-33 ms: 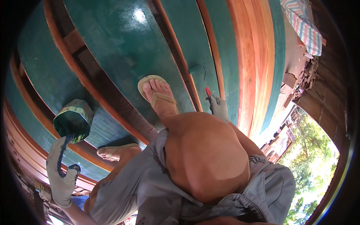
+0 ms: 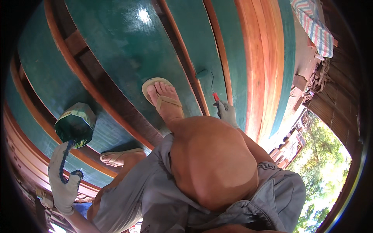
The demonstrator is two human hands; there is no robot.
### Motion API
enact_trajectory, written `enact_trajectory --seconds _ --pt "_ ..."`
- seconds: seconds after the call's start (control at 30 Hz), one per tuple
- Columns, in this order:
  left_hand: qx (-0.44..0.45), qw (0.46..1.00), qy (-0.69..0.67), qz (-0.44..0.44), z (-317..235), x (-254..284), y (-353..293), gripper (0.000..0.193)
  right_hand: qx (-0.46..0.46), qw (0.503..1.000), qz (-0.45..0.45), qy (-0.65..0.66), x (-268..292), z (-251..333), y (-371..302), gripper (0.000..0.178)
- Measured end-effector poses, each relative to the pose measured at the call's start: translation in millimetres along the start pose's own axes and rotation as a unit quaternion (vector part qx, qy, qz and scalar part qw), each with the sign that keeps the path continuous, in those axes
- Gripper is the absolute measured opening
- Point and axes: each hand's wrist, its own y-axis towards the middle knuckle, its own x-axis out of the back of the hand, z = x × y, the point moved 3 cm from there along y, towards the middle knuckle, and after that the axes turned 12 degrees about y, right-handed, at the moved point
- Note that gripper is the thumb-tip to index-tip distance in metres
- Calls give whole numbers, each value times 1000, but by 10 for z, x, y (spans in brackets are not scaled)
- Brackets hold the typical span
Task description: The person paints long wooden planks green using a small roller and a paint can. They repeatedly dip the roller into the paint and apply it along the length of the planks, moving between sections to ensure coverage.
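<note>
Our right hand [image 2: 227, 111] is wrapped round the handle of the roller [image 2: 202, 73]; the left hand [image 2: 65, 182] meets the paint container [image 2: 83, 112], its hold unclear. Right of the forward foot [image 2: 167, 95], a sideways roller slip could smear the orange strip [image 2: 200, 93]; left of that foot, a tilted container might spill.

Lighting uneven: daylight enters at 4 o'clock, washing out foliage [image 2: 322, 167]. Hard glare on green panel [image 2: 128, 46] at 11. Shadow beside foot [image 2: 121, 157] at 8; pot [image 2: 86, 112] interior dark at 9. Rim black; straight edges bowed.
</note>
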Motion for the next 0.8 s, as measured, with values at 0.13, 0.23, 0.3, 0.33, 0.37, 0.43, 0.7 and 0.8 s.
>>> enact_trajectory --seconds 0.13,0.23,0.3,0.33,0.37,0.43,0.7,0.8 --pt "8 1000 -3 -12 -58 -35 -48 91 44 999 4 2 -141 214 42 38" --pt "-17 1000 2 -13 -82 -14 40 92 105 994 5 -17 -279 393 297 37" --pt "-28 1000 1 -11 -156 -3 126 92 112 993 2 -33 -249 353 353 37" --pt "-31 999 0 -8 -174 1 148 92 102 994 2 -35 -189 209 328 37" --pt "-29 1000 -1 -8 -178 2 156 92 95 995 -1 -44 -103 55 275 37" --pt "-23 1000 -4 -6 -175 -6 167 93 80 994 -7 -70 83 -286 103 37" --pt "-33 999 1 14 -185 -8 230 94 42 992 -19 -120 407 -723 -263 35" --pt "-35 999 3 10 -152 -19 222 95 74 988 -21 -132 155 -229 -13 37"
